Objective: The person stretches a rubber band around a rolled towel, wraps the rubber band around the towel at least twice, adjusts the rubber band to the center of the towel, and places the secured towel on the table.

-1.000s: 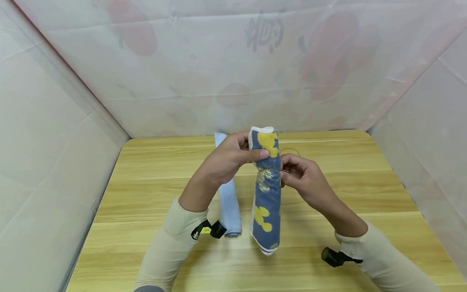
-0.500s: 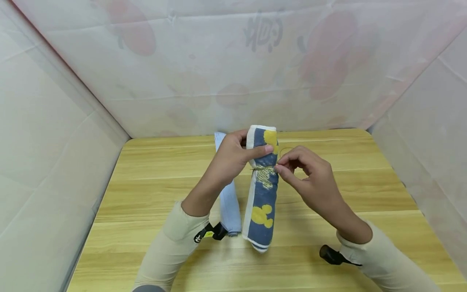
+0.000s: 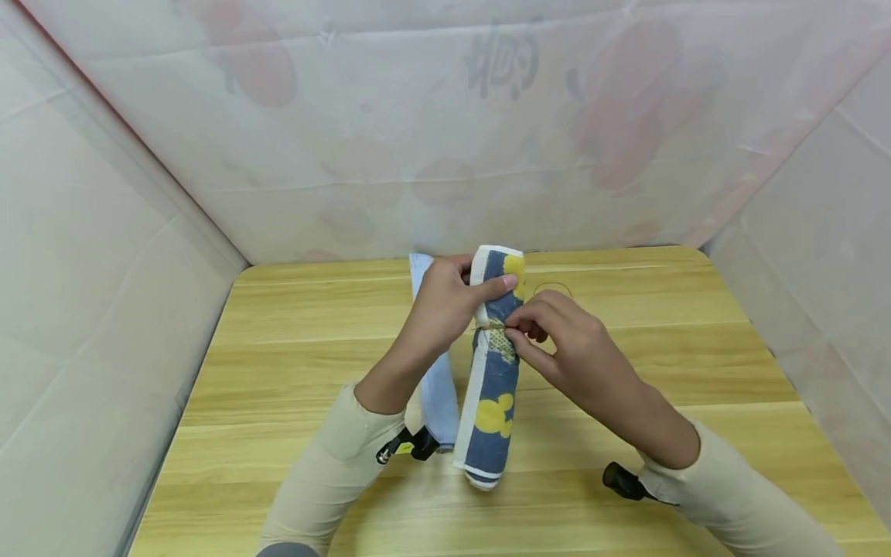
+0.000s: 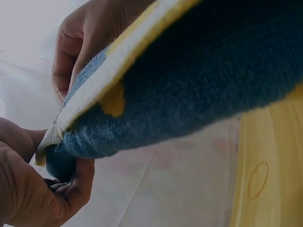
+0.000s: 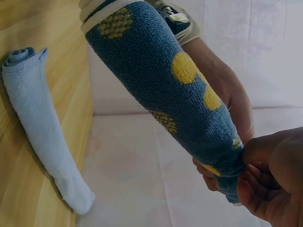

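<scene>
Here | both hands, left hand (image 3: 445,302) and right hand (image 3: 557,340), grip rolled towel (image 3: 490,387) | band (image 3: 490,327) (head view only)

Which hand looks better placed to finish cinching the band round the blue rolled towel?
Probably the right hand: its fingertips pinch the band at the blue rolled towel. The left hand grips the roll's top, steadying it.

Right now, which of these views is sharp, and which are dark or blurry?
Head view: evenly lit and sharp, edges bowed by a wide lens. Left wrist view: the rolled blue towel fills the frame, dim and soft. Right wrist view: the towel looks crisp, the right hand shadowed at the corner.
</scene>
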